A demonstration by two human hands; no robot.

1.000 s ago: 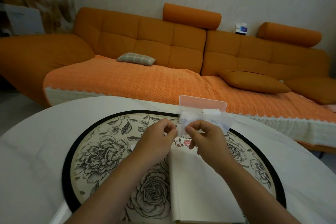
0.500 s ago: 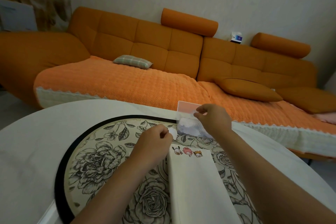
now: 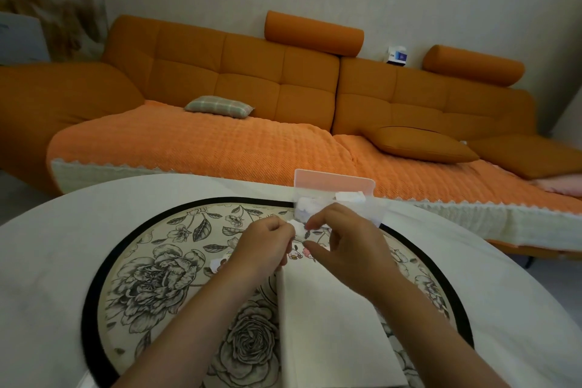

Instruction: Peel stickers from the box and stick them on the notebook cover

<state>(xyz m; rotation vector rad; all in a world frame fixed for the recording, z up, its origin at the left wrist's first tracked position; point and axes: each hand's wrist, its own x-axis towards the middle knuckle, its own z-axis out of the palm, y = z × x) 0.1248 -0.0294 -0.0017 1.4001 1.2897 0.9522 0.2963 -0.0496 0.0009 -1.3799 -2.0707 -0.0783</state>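
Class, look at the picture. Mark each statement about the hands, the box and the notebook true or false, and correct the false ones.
1. The left hand and the right hand both pinch a white sticker. True.
2. The box is closed. False: its lid stands open.
3. The notebook lies on the flowered mat. True.
4. The notebook cover is bare. False: small cartoon stickers sit near its far edge.

Clear box (image 3: 334,183) open behind cream notebook (image 3: 327,324); small white sticker (image 3: 295,224) apparently held above.
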